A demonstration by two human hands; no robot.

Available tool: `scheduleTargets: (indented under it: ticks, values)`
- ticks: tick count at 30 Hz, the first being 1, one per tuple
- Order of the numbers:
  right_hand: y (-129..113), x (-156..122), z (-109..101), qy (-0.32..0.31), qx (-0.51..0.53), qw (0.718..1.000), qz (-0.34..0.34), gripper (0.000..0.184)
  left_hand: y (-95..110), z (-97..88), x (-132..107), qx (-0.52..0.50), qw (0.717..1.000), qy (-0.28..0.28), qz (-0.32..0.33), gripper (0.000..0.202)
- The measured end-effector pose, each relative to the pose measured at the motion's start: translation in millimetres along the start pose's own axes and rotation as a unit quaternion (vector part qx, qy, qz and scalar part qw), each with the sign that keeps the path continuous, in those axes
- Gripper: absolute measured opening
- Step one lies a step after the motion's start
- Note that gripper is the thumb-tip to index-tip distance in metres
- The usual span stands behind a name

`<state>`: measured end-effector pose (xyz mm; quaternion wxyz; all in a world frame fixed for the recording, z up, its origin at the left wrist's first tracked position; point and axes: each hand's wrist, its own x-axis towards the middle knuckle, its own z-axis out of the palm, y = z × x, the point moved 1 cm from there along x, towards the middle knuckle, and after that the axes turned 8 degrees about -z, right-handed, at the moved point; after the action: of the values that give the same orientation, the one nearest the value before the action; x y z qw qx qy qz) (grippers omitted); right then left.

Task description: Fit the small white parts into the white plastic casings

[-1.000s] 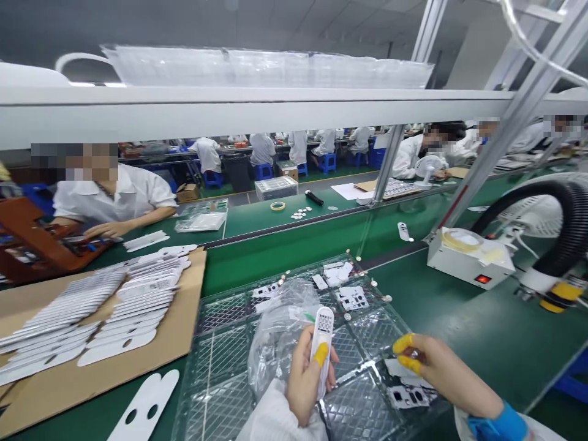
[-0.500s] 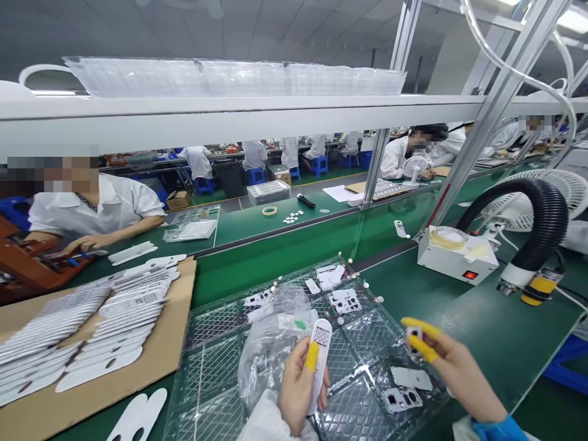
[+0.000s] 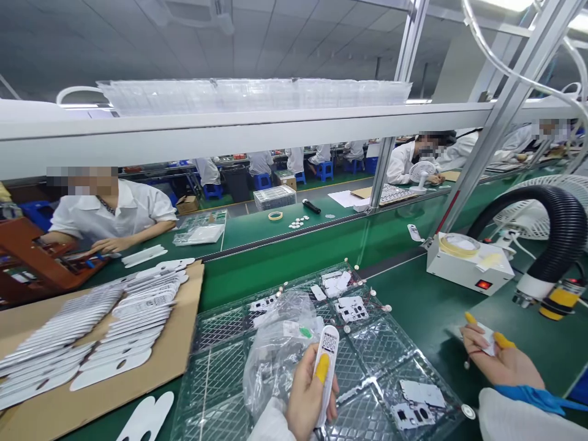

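My left hand point(image 3: 309, 387), a yellow finger cot on its thumb, is closed around a narrow white panel point(image 3: 329, 343) with rounded ends and dark display-like markings. Further right, my right hand point(image 3: 505, 361) grips a small white circuit board point(image 3: 487, 338) with a red wire, over the green bench; yellow cots cover two of its fingertips. Below and between the hands lies a clear plastic tray point(image 3: 367, 395) with gridded compartments. Several boards, such as this white board point(image 3: 412, 415), lie in it. A crumpled clear plastic bag point(image 3: 271, 355) rests on the tray beside my left hand.
Rows of white panels point(image 3: 133, 318) lie on cardboard point(image 3: 190, 318) at left. A white box with a red switch point(image 3: 468, 269) and a black flexible hose point(image 3: 542, 202) stand at right. A shelf point(image 3: 257, 131) crosses overhead. A co-worker point(image 3: 114, 211) sits across the bench.
My right hand has moved right, away from the tray's edge, carrying the board and turning it. My left hand keeps the panel. The view has shifted slightly.
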<state>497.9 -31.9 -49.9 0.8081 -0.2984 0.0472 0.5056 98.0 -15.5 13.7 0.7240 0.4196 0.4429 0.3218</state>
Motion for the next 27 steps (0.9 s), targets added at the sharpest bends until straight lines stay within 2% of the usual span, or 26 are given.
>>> scheduleTargets:
  ticks: [4, 7, 8, 9, 11, 12, 15, 17, 22, 27]
  values:
    - [4, -6, -1, 0.032, -0.028, 0.999, -0.002, 0.041, -1, 0.8, -3, -0.001, 1.0, -0.005, 0.025, 0.02]
    - [33, -24, 15, 0.035, -0.172, 0.984, -0.02, 0.017, -1, 0.7, -4, -0.002, 0.999, -0.02, 0.042, 0.02]
    - [46, -33, 24, 0.026, -0.229, 0.972, -0.034, 0.014, -1, 0.5, -5, -0.001, 0.999, -0.024, 0.041, 0.021]
    - [59, -44, 34, 0.017, -0.282, 0.958, -0.053, 0.018, -1, 0.2, -4, -0.001, 0.999, -0.023, 0.037, 0.023]
    - [88, -67, 57, -0.033, -0.337, 0.939, -0.057, 0.034, -2, -0.9, -3, -0.004, 1.0, -0.01, 0.025, 0.028]
    - [102, -79, 69, -0.068, -0.364, 0.928, -0.034, 0.038, -3, -1.5, -1, -0.009, 1.0, -0.006, 0.017, 0.03]
    - [140, -108, 100, -0.167, -0.436, 0.884, -0.003, 0.039, -7, -3.8, 3, -0.052, 0.998, -0.017, 0.004, 0.038]
    - [162, -119, 113, -0.206, -0.444, 0.872, -0.014, 0.038, -10, -5.8, 6, -0.091, 0.995, -0.038, 0.007, 0.043]
    - [201, -128, 119, -0.263, -0.428, 0.863, -0.049, 0.038, -11, -9.7, 3, -0.113, 0.992, -0.046, 0.018, 0.046]
    - [208, -129, 117, -0.277, -0.477, 0.83, -0.08, 0.039, -7, -8.9, -2, -0.107, 0.994, -0.028, 0.015, 0.047]
